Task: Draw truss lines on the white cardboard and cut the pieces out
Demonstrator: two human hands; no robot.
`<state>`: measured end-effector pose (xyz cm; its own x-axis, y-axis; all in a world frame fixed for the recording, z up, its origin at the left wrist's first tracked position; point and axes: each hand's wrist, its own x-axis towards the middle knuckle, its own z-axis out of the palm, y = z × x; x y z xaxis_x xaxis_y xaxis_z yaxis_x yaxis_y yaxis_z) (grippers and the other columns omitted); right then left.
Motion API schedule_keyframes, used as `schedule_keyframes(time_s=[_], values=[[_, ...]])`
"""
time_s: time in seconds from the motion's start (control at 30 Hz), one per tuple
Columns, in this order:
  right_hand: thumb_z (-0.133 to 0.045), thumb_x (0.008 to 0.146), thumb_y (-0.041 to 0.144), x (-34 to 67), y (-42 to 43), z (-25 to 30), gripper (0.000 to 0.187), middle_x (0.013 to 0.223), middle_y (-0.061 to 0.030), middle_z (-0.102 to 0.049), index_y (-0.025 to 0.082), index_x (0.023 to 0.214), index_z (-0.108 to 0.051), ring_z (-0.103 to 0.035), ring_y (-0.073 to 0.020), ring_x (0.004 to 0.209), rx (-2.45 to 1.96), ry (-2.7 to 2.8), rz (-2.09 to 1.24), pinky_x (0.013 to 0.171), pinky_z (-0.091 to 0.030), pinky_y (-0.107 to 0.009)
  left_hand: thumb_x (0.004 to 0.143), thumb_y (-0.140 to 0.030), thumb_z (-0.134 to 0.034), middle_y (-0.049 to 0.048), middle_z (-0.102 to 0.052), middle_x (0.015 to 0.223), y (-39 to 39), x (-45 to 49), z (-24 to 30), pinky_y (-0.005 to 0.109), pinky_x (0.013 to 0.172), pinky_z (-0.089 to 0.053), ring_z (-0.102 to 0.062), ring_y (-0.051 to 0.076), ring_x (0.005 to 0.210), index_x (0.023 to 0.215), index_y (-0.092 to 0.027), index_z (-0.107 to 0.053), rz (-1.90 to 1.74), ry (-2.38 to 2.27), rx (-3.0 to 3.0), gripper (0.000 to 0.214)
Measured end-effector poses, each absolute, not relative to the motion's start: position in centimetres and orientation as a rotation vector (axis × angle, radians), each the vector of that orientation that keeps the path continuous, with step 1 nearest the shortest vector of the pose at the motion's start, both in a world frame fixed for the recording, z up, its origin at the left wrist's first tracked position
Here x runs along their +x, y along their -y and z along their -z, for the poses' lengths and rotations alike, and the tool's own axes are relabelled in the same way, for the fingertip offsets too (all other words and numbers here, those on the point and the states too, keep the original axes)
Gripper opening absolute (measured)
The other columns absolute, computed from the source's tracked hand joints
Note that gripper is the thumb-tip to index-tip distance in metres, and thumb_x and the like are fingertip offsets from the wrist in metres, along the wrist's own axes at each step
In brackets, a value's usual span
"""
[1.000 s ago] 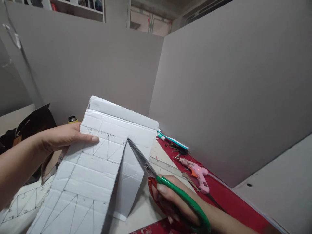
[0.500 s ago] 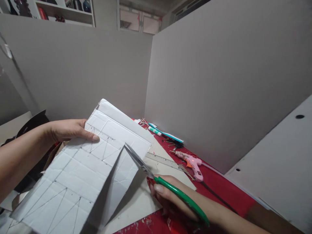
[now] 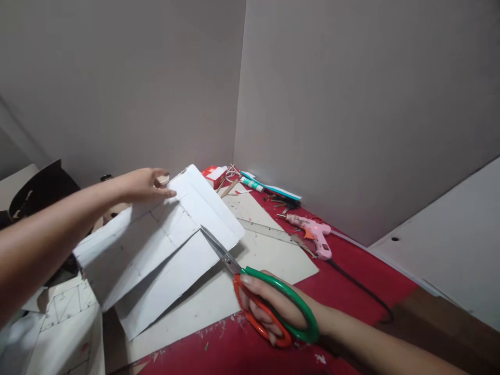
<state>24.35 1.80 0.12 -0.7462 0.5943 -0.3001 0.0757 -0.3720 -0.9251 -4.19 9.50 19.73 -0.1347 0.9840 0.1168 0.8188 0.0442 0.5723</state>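
My left hand [image 3: 152, 186] is at the upper left edge of a folded white cardboard sheet [image 3: 213, 208], its thumb at the surface and its other fingers partly hidden. Pencil lines mark the sheet, and a long slit divides it into two flaps. My right hand [image 3: 269, 307] is wrapped through the handles of a pair of scissors [image 3: 281, 284], one handle green and one orange. The blades reach into the far end of the slit and look nearly closed.
On the red tabletop [image 3: 230, 349] lie a pale board [image 3: 281, 260], a ruler [image 3: 263, 228] and a pink glue gun [image 3: 316, 234] with its cable. A green-and-white tube [image 3: 252, 183] and scraps sit by the grey partition [image 3: 312, 114]. A pencil-marked sheet [image 3: 70, 307] is at lower left.
The view has tipped downward. My left hand has shifted toward the sheet's far edge, and the near end of the sheet has swung up and away. More of the scissor handles shows.
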Motion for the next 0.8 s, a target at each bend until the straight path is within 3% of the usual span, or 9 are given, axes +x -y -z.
schedule_keyframes(time_s=[0.07, 0.1, 0.13, 0.2, 0.3, 0.47, 0.67, 0.8], values=[[-0.049, 0.081, 0.082, 24.4, -1.6, 0.5, 0.067, 0.037, 0.0077, -0.038, 0.018, 0.064, -0.052, -0.042, -0.0089, 0.026, -0.961, 1.463, -2.192, 0.028, -0.036, -0.018, 0.06, -0.038, -0.086, 0.0115, -0.072, 0.121, -7.1, -2.8, -17.7, 0.046, 0.105, -0.042, -0.061, 0.034, 0.121, 0.114, -0.023, -0.071, -0.977, -1.896, 1.71, 0.057], [-0.048, 0.082, 0.081, 24.5, -1.5, 0.6, 0.066, 0.036, 0.0078, -0.038, 0.018, 0.064, -0.051, -0.041, -0.0091, 0.026, -0.98, 1.447, -2.191, 0.028, -0.036, -0.018, 0.067, -0.042, -0.082, 0.0087, -0.071, 0.125, -5.3, -2.0, -16.4, 0.041, 0.106, -0.042, -0.061, 0.029, 0.12, 0.116, -0.026, -0.069, -1.05, -1.808, 1.632, 0.053], [-0.048, 0.083, 0.08, 24.6, -1.5, 0.8, 0.065, 0.036, 0.008, -0.037, 0.018, 0.064, -0.051, -0.04, -0.009, 0.026, -0.984, 1.435, -2.185, 0.028, -0.036, -0.018, 0.072, -0.047, -0.079, 0.0083, -0.073, 0.119, -3.2, -1.2, -14.9, 0.039, 0.102, -0.047, -0.066, 0.026, 0.112, 0.112, -0.025, -0.071, -1.084, -1.725, 1.53, 0.047], [-0.048, 0.084, 0.078, 24.7, -1.4, 0.7, 0.063, 0.036, 0.0083, -0.037, 0.019, 0.064, -0.051, -0.038, -0.0083, 0.026, -0.971, 1.416, -2.168, 0.028, -0.035, -0.018, 0.074, -0.054, -0.075, 0.0125, -0.077, 0.089, 0.8, 0.1, -11.6, 0.04, 0.078, -0.059, -0.073, 0.025, 0.079, 0.096, -0.017, -0.074, -1.059, -1.587, 1.265, 0.043], [-0.049, 0.086, 0.076, 24.8, -1.2, 0.3, 0.062, 0.035, 0.0076, -0.039, 0.019, 0.063, -0.05, -0.037, -0.0076, 0.026, -0.939, 1.416, -2.157, 0.028, -0.032, -0.017, 0.077, -0.03, -0.079, 0.0182, -0.076, 0.087, 4.3, 1.3, -7.2, 0.033, 0.065, -0.062, -0.073, 0.022, 0.069, 0.098, -0.009, -0.074, -1.095, -1.415, 0.678, 0.03], [-0.05, 0.084, 0.078, 24.8, -0.6, -0.5, 0.062, 0.037, 0.0077, -0.041, 0.019, 0.067, -0.049, -0.038, -0.0069, 0.028, -0.861, 1.438, -2.17, 0.032, -0.033, -0.017, 0.091, -0.008, -0.059, 0.0154, -0.075, 0.095, 3.2, 1.9, -5.3, 0.024, 0.068, -0.063, -0.073, 0.015, 0.071, 0.099, -0.008, -0.072, -1.426, -1.303, 0.272, 0.015], [-0.048, 0.083, 0.081, 24.9, -0.7, -0.3, 0.063, 0.038, 0.0097, -0.039, 0.019, 0.068, -0.048, -0.036, -0.0068, 0.028, -0.843, 1.503, -2.086, 0.034, -0.038, -0.02, 0.097, -0.008, -0.053, 0.0153, -0.073, 0.101, 0.9, 2.5, -7.2, 0.023, 0.067, -0.062, -0.074, 0.017, 0.082, 0.087, -0.008, -0.066, -1.611, -1.188, 0.136, 0.016], [-0.048, 0.082, 0.082, 24.8, -1.0, 0.0, 0.064, 0.039, 0.0105, -0.039, 0.019, 0.07, -0.048, -0.036, -0.0063, 0.028, -0.853, 1.503, -2.063, 0.034, -0.037, -0.019, 0.097, -0.022, -0.061, 0.0087, -0.068, 0.112, -0.8, 2.3, -7.0, 0.033, 0.074, -0.061, -0.07, 0.019, 0.092, 0.109, -0.013, -0.064, -1.657, -1.153, 0.095, 0.016]])
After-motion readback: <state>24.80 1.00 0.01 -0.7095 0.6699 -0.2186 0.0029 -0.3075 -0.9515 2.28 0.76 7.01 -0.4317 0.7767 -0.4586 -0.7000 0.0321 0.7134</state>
